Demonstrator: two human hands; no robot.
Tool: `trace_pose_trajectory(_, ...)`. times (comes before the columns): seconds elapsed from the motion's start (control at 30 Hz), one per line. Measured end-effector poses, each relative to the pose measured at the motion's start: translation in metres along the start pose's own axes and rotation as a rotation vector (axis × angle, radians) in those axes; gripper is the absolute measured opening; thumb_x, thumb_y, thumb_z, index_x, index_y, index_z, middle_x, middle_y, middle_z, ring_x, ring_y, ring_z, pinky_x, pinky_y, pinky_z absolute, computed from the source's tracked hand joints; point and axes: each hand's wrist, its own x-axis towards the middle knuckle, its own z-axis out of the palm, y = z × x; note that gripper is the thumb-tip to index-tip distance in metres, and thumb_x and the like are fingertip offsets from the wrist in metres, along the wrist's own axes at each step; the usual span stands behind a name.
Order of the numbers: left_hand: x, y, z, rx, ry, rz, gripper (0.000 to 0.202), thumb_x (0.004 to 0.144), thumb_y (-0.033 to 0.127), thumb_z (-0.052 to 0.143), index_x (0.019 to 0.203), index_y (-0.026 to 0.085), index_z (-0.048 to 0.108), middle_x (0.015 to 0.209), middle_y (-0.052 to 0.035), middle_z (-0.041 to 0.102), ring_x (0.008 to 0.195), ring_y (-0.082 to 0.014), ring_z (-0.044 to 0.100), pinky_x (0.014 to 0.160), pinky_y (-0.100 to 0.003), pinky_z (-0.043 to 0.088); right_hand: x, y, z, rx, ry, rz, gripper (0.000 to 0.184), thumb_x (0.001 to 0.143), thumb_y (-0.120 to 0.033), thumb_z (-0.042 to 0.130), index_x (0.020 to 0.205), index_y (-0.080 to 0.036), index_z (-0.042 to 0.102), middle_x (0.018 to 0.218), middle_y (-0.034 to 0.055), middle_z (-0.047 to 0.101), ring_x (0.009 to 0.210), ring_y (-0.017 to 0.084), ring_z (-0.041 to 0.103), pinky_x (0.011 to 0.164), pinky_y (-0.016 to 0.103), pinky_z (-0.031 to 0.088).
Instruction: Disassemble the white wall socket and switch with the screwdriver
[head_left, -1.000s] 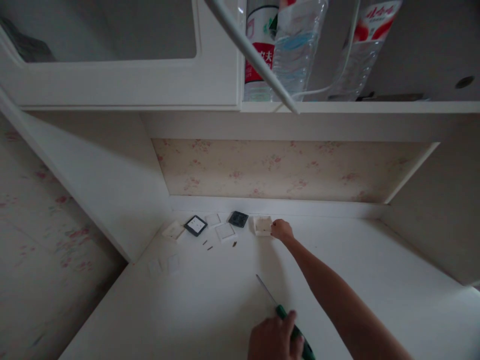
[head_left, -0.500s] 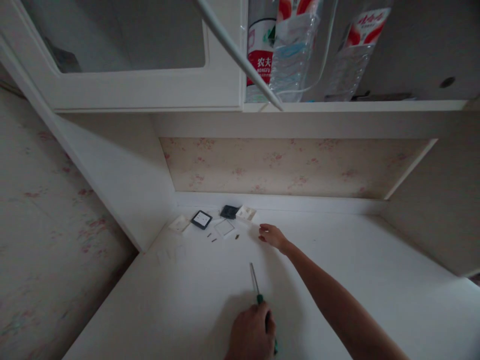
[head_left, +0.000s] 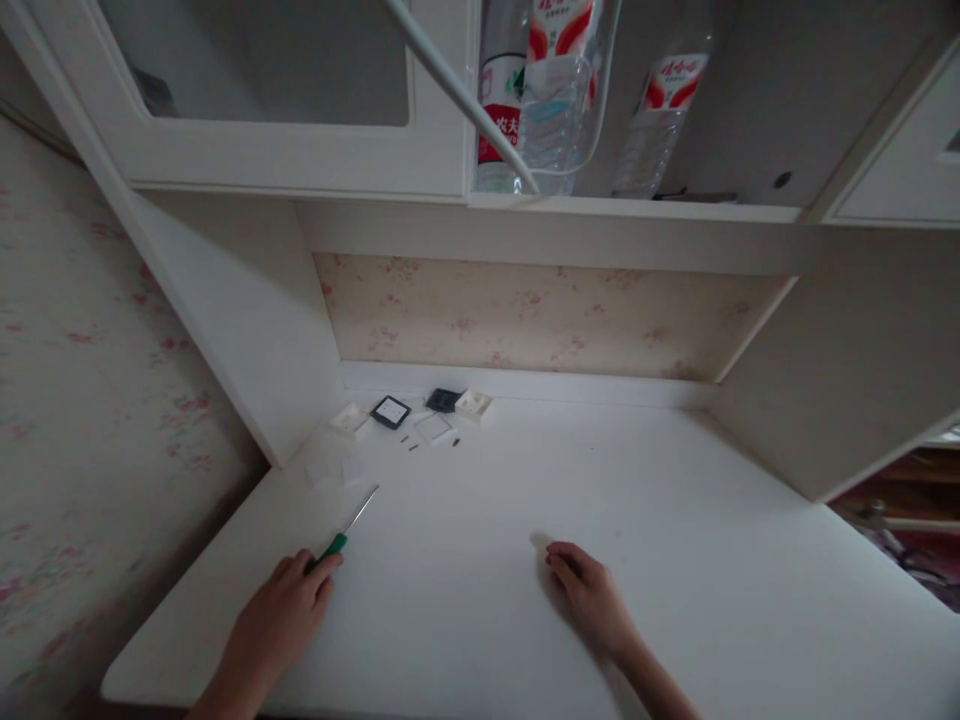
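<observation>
My left hand [head_left: 281, 615] is closed around a screwdriver [head_left: 339, 543] with a green handle, over the desk's near left part. Its thin metal shaft points away and to the right. My right hand [head_left: 589, 590] is over the middle of the white desk [head_left: 480, 620], thumb and fingers pressed together; anything between them is too small or hidden to make out. Toward the back left lie a black-framed square plate [head_left: 391, 412], a black square part [head_left: 443, 400], a white box-like part [head_left: 473, 405], a clear square frame [head_left: 436, 429] and several tiny dark pieces [head_left: 456, 442].
Another white box-like part [head_left: 349, 418] lies by the left side panel [head_left: 247, 310]. Faint clear pieces [head_left: 351, 469] are just in front of it. Overhead is a shelf with plastic bottles [head_left: 559, 110]; a pale rod [head_left: 465, 95] slants down before it. A glass-doored cabinet [head_left: 300, 160] is beside it.
My left hand has moved left with the screwdriver, which now leans to the right. My right hand has drawn back toward me from beside the white box-like part. The view has shifted.
</observation>
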Motion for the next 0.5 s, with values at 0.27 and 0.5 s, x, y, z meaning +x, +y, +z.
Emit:
trace_pose_trajectory(0.27,-0.004,0.004,0.007,0.104,0.072,-0.032,0.037,0.091,0.023,0.038,0.119,0.025,0.063,0.108,-0.0093,0.059,0.091,-0.0224,0.059,0.083,-0.034,0.049,-0.019,-0.007,0.005,-0.247,0.131,-0.234,0.031,0.087,-0.035,0.044,0.097,-0.020,0.069,0.097,0.0088,0.070,0.088,0.022,0.065,0.080,0.032,0.049)
trace_pose_trajectory(0.5,-0.007,0.009,0.006,0.114,0.134,-0.017,0.038,0.094,0.032,0.038,0.127,0.027,0.057,0.123,-0.0101,0.051,0.099,-0.0236,0.058,0.083,-0.033,0.050,-0.018,-0.005,0.004,-0.272,0.120,-0.249,0.033,0.087,-0.035,0.042,0.097,-0.019,0.069,0.098,0.0092,0.070,0.089,0.023,0.064,0.081,0.032,0.048)
